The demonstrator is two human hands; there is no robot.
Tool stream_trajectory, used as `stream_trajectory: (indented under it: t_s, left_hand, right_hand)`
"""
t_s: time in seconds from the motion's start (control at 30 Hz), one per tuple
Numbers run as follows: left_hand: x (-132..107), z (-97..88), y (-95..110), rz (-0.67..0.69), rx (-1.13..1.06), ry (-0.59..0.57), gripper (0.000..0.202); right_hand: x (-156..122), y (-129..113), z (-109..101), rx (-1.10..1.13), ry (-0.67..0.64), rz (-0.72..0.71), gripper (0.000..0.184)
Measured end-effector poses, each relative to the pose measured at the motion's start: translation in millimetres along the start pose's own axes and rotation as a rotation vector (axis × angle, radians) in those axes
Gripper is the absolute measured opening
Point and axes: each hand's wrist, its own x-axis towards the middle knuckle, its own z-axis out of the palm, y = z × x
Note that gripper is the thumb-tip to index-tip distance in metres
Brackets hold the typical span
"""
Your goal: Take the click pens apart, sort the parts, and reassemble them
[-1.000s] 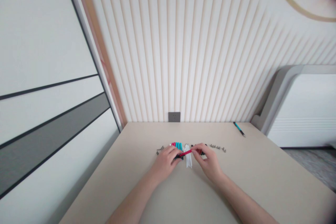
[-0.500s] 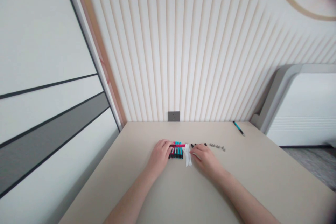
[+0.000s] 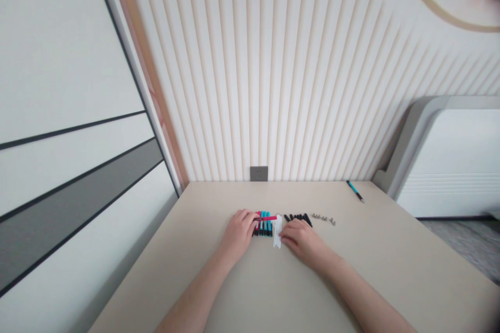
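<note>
My left hand point(image 3: 239, 229) is closed around one end of a red pen barrel point(image 3: 269, 218), which points to the right above a row of pen barrels point(image 3: 263, 227). Those barrels are teal and red with black lower parts, lying side by side; my fingers hide some. Thin white pen refills point(image 3: 276, 239) lie in a bundle to the right of the row. My right hand point(image 3: 299, 237) has its fingers pinched at the bundle's right edge, on a white refill as far as I can see. Behind that hand lies a row of black pen parts point(image 3: 303, 217), partly covered.
Small grey, cone-like pieces point(image 3: 322, 218) lie in a line to the right of the black parts. A teal and black pen point(image 3: 355, 191) lies at the table's back right. A wall socket point(image 3: 259, 173) sits just above the table's point(image 3: 242, 291) back edge.
My right hand has moved slightly left and nearer to me, into the refills, uncovering more black parts. The refills have shifted a little. My left hand still holds the red barrel.
</note>
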Motion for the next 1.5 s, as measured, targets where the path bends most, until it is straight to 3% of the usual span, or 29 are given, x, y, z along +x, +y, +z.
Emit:
stream_trajectory:
  t_s: [0.53, 1.33, 1.5]
  left_hand:
    - [0, -1.2, 0, -0.008, -0.002, -0.004, 0.021]
    - [1, -1.0, -1, -0.016, -0.024, -0.020, 0.022]
    - [2, -2.0, 0, -0.006, -0.016, -0.045, 0.022]
  right_hand:
    - [-4, -8, -16, 0.050, -0.083, -0.125, 0.018]
    - [-4, -21, -10, 0.149, -0.105, -0.188, 0.020]
    - [-1, -9, -11, 0.151, 0.049, 0.026, 0.028]
